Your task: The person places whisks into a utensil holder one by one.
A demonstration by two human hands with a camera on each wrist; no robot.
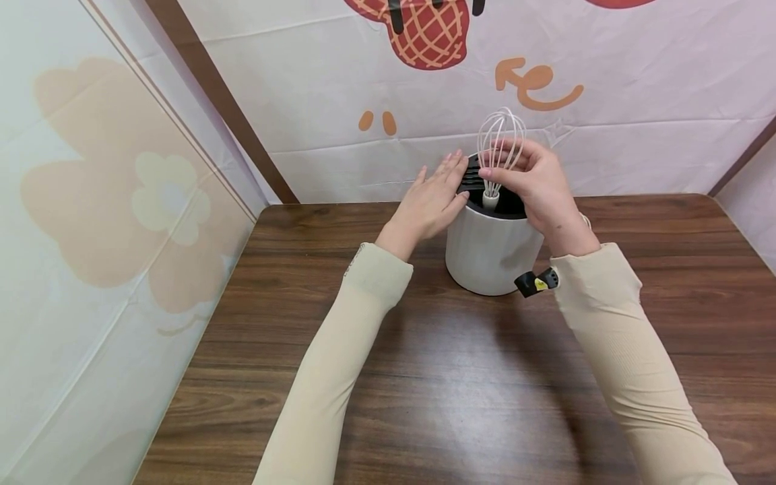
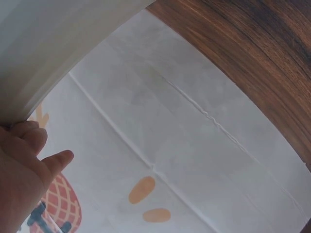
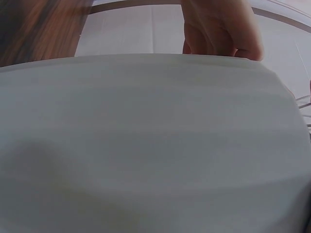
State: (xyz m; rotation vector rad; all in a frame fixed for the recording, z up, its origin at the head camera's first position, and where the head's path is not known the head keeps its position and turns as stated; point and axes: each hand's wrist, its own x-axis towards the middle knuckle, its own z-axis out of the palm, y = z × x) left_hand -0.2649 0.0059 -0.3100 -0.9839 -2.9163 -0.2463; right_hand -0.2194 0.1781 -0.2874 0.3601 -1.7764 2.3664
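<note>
A light-coloured wire whisk point(image 1: 490, 201) stands upright in the opening of a white round utensil holder point(image 1: 491, 259), its wire loops above the black top. My right hand point(image 1: 542, 185) pinches the wires between thumb and fingers from the right. On the holder's left side, my left hand point(image 1: 427, 209) rests with straight fingers at the rim, next to the black slotted insert point(image 1: 471, 180). The holder's pale wall point(image 3: 146, 136) fills most of the right wrist view. Inside the holder, the whisk's lower end is hidden.
The holder stands on a dark wooden table point(image 1: 291, 323), near its back edge. Behind it hangs a white printed cloth point(image 1: 321, 101), and another cloth with a pale flower point(image 1: 73, 202) hangs at left. A small black strap point(image 1: 536, 283) shows by the right cuff.
</note>
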